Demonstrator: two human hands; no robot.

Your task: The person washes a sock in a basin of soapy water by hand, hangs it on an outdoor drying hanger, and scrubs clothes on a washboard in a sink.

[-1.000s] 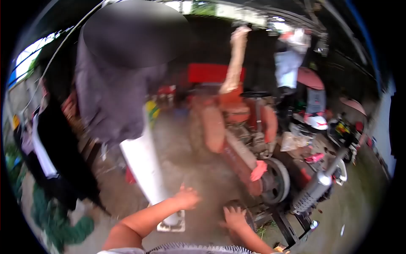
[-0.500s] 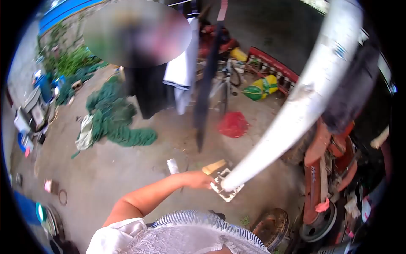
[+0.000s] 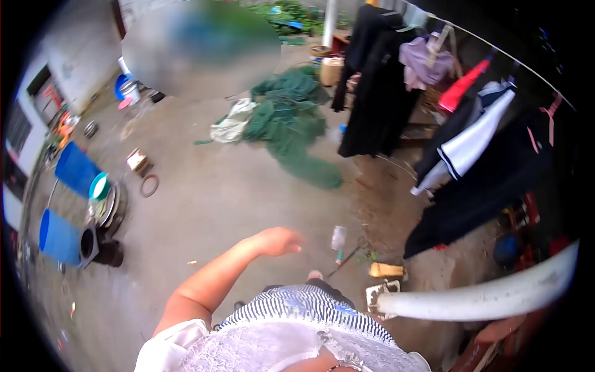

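Note:
My left hand [image 3: 279, 240] hangs in front of me over the bare concrete ground, fingers loosely curled and holding nothing. My right hand is out of view. A white post [image 3: 483, 297] on a metal base plate [image 3: 379, 291] stands at my right side. A small bottle [image 3: 338, 239] and a wooden block [image 3: 385, 270] lie on the ground between my left hand and the post.
Dark and coloured clothes [image 3: 384, 93] hang on a line at the right. A heap of green netting [image 3: 291, 118] lies ahead. Blue barrels [image 3: 74, 170] and stacked metal discs [image 3: 108, 208] sit at the left, near a wall.
My view has swung left, away from the red machine toward the open yard. My left hand has come off the post's base plate. The right hand dropped out of view.

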